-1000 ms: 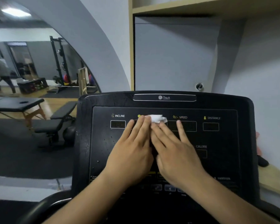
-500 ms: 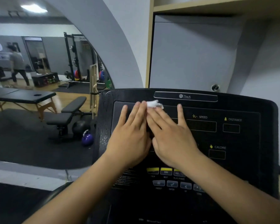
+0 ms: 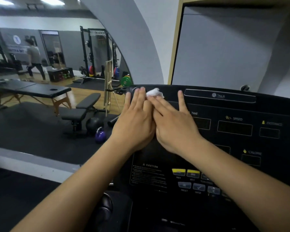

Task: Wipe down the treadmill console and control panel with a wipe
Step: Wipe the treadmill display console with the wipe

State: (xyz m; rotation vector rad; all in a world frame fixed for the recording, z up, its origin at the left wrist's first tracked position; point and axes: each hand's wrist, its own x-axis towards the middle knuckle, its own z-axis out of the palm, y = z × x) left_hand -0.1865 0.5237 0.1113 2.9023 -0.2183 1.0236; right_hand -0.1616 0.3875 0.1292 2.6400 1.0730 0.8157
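Observation:
The black treadmill console (image 3: pixel 224 114) fills the right half of the head view, with TIME, SPEED, DISTANCE and CALORIE displays and a row of yellow and grey buttons (image 3: pixel 192 174) lower down. A small white wipe (image 3: pixel 153 92) lies at the console's top left corner. My left hand (image 3: pixel 134 121) and my right hand (image 3: pixel 172 124) lie side by side, fingers straight, pressing the wipe flat against the panel. Only the wipe's upper edge shows beyond the fingertips.
A wall mirror to the left reflects a black massage table (image 3: pixel 32 89), a weight bench (image 3: pixel 80 113), a purple kettlebell (image 3: pixel 100 135), a squat rack (image 3: pixel 97 52) and a person walking (image 3: pixel 33 61). A grey wall and a wooden shelf edge (image 3: pixel 174 41) rise behind the console.
Both hands slid the wipe up and to the left, from the middle display area to the console's top left corner. My head turned left with them.

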